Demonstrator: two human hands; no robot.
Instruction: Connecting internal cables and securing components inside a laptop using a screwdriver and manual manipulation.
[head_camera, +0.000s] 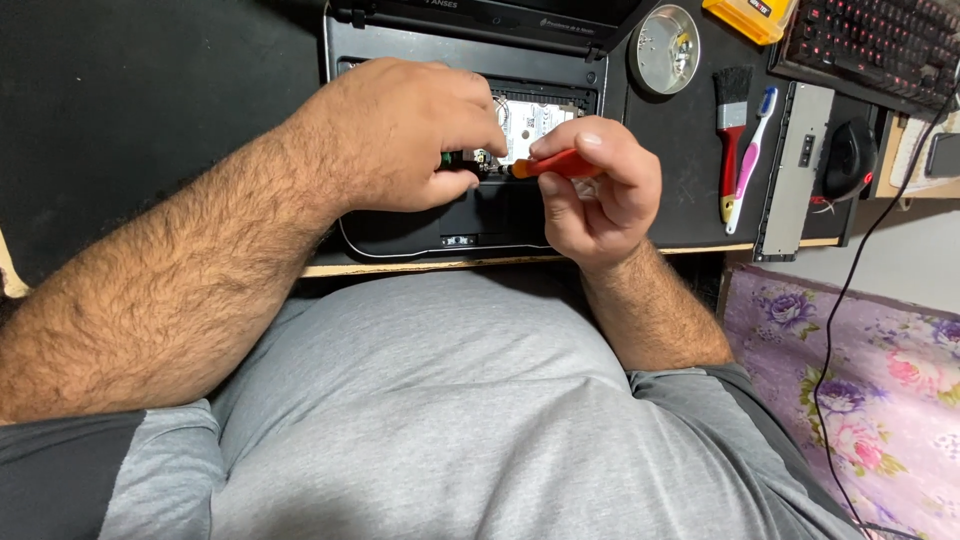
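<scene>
- Working a screw or small fitting inside the open bay of an upturned black laptop (400, 235), upper middle of frame, by the look of it.
- Right hand (600, 190) wrapped round an orange-handled screwdriver (555, 166), fingers (575, 140) pinched on the handle, tip aimed left into the bay.
- Left hand (410, 130) curled just left of that, fingertips pressed together on something small with a green bit (447, 158) poking out below the thumb. Too hidden to tell what exactly, maybe a second tool or a part being steadied.
- Silver drive or board (535, 120) sitting in the bay right behind both hands, partly covered by them.
- Step in hand, best guess: loosening or seating a fastener at the edge of that drive, mid-way through rather than finishing up.
- Next move probably calls for keeping the tip square on the screw head, light downward pressure, slow turns, and the left hand holding steady so nothing slips onto the board.
- Round metal dish (665, 50) at top centre-right, near enough for parking loose screws.
- Red-handled brush (732, 140) and a white-and-pink toothbrush (752, 160) lying side by side on the black surface (150, 90), right of the laptop, untouched.
- Keyboard (880, 40) and black mouse (848, 158) over in the upper right corner, yellow box (750, 18) just beside the dish.
</scene>
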